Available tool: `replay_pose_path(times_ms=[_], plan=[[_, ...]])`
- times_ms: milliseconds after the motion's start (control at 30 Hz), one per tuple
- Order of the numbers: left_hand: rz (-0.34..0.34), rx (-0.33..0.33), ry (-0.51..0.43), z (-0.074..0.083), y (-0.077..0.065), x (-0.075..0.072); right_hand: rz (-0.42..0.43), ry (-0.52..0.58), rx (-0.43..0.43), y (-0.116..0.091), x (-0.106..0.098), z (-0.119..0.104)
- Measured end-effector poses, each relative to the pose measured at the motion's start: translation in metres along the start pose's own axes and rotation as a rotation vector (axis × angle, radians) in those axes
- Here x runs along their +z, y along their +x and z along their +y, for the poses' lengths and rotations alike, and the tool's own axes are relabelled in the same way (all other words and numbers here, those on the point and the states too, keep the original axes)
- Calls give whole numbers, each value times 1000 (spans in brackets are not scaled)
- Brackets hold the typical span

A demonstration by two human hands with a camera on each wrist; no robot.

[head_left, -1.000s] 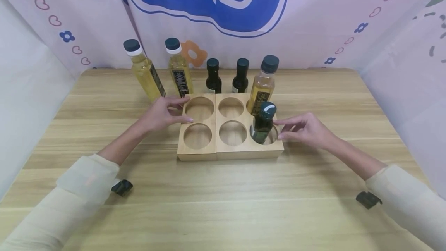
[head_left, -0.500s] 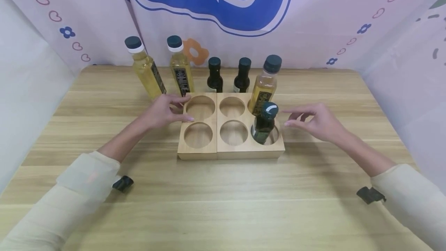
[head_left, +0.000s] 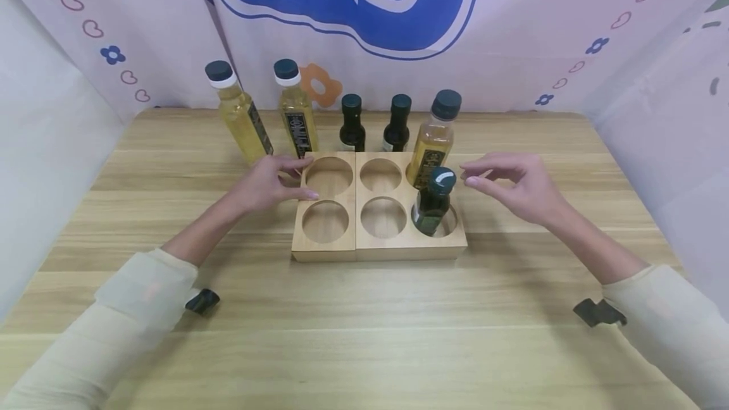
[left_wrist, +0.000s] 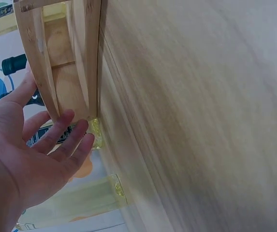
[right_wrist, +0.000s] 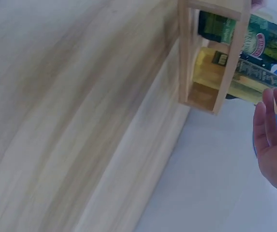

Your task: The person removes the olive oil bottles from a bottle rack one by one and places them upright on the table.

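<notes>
A wooden rack (head_left: 407,252) with six round openings rests on the tabletop (head_left: 364,347). The left hand (head_left: 266,185), fingers spread, touches its left end; the right hand (head_left: 515,185), fingers loosely bent around nothing, is just beside its right end. A green bottle (head_left: 431,209) occupies the near right opening, an amber bottle (head_left: 433,149) the far right.

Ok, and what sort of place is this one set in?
Probably a staged filming booth rather than a real kitchen: a pale wood-grain table stands against a white printed backdrop with a big blue emblem, and it carries a light wooden six-hole rack.
</notes>
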State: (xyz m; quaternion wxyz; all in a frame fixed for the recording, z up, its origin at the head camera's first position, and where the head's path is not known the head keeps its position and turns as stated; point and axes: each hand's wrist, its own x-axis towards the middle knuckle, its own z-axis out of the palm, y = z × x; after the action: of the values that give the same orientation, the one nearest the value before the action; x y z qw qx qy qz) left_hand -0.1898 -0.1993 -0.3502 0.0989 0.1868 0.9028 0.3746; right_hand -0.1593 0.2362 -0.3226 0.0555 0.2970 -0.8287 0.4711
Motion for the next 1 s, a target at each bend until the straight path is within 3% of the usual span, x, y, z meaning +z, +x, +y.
replay_pose_path(times_ms=[233, 400, 633, 1000], plan=[[-3, 6, -35, -1, -2, 1, 27, 252, -119, 5, 8, -10], [-17, -7, -100, -1, -2, -1, -2, 305, -159, 7, 16, -16], [-17, -37, -189, -2, -2, -3, -7, 335, -89, 8, 23, -24], [-7, -45, -196, -4, 0, -1, 0, 310, -7, 12, 30, -27]])
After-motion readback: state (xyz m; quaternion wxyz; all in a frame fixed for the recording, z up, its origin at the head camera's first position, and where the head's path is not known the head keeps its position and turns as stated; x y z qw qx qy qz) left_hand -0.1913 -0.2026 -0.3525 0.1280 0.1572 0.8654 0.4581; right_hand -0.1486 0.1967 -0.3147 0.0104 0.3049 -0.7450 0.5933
